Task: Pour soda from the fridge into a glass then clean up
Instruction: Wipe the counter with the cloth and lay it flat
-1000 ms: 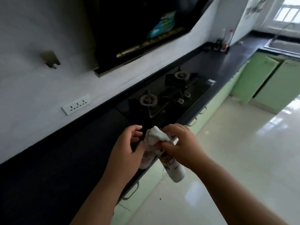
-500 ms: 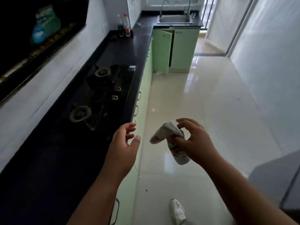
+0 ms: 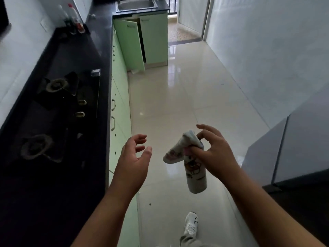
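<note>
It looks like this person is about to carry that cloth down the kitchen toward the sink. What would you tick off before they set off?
1. Grip on the cloth: the right hand pinches the cloth at its fold, and both ends hang free. Ok.
2. Left hand free: it is open and holds nothing. Ok.
3. Way to the sink: a cabinet door below it stands open over the floor. Not ok.
4. Stove beside the path: no flame shows on either burner. Ok.
5. Whether the cloth is wet or dry: cannot tell.
</note>
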`<state>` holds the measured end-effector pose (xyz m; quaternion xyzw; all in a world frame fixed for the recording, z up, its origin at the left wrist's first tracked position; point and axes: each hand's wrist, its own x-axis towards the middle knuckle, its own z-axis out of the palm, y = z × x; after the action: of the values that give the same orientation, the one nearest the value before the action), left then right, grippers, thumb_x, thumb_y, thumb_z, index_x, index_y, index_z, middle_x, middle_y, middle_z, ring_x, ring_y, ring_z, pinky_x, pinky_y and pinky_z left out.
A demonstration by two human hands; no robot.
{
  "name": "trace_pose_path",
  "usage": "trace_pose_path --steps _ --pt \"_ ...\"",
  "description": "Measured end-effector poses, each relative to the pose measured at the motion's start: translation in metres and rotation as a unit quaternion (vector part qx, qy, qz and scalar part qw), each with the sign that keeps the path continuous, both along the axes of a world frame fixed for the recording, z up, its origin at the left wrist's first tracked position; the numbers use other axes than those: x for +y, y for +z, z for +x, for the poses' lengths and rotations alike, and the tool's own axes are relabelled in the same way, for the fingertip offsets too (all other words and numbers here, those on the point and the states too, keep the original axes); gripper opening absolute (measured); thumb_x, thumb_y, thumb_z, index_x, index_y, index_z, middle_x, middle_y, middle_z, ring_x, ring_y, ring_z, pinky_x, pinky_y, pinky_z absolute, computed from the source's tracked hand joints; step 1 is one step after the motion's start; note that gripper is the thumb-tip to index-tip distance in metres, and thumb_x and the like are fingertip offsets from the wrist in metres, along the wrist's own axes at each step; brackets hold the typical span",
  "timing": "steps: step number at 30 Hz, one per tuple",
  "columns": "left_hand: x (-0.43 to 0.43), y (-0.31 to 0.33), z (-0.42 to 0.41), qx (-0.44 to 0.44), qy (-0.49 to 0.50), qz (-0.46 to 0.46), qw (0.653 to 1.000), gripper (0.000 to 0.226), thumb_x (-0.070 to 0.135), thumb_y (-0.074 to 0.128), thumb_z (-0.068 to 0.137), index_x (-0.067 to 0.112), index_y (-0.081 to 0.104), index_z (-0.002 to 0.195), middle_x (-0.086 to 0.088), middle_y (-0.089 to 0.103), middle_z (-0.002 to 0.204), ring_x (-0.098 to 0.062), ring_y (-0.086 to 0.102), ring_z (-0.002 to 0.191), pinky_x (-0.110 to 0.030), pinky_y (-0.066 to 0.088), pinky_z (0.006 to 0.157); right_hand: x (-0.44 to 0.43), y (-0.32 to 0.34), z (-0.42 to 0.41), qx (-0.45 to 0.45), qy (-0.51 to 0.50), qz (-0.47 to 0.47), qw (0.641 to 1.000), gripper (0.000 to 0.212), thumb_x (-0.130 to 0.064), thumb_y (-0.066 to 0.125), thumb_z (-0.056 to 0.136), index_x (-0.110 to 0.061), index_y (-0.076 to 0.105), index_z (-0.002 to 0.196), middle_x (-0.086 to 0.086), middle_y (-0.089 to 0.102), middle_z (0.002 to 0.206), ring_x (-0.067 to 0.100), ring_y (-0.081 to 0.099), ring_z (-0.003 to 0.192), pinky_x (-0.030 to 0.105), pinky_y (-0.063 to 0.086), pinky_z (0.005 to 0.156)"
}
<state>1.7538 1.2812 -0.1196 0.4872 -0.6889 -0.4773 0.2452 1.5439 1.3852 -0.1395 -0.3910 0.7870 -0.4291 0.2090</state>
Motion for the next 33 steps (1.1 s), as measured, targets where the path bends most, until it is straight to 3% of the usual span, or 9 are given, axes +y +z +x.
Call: trace_pose_path --steps 13,20,33 --pt "-0.01 0.013 -0.082 -0.021 0.012 -0.032 0.999 0.03 0.031 0.055 0.098 0.043 0.048 0.125 0.019 0.053 0.13 0.005 0.052 0.117 -0.024 0.042 0.085 -0.037 0.014 -0.1 0.029 0.021 -0.027 0.999 0.022 -0.041 0.081 0.068 -0.036 0.063 0.08 -0.032 0.05 0.133 0.007 0.051 0.123 0.051 0.045 0.103" --pt "-0.035 0.013 -0.113 -0.019 0.013 -0.035 0.999 0.029 0.032 0.055 0.097 0.045 0.048 0.123 0.021 0.053 0.128 0.008 0.052 0.115 -0.025 0.042 0.084 -0.063 0.027 -0.134 0.041 0.023 -0.035 0.998 0.025 -0.048 0.079 0.065 -0.035 0.065 0.082 -0.032 0.051 0.131 0.008 0.05 0.124 0.049 0.046 0.102" --pt "-0.152 -0.002 -0.172 0.02 -0.024 -0.019 0.999 0.03 0.028 0.058 0.096 0.044 0.05 0.12 0.016 0.054 0.128 0.006 0.053 0.116 -0.024 0.043 0.085 -0.148 0.021 -0.183 0.087 -0.015 -0.007 0.996 0.031 -0.052 0.073 0.063 -0.035 0.065 0.087 -0.024 0.062 0.105 0.014 0.058 0.107 0.047 0.049 0.093"
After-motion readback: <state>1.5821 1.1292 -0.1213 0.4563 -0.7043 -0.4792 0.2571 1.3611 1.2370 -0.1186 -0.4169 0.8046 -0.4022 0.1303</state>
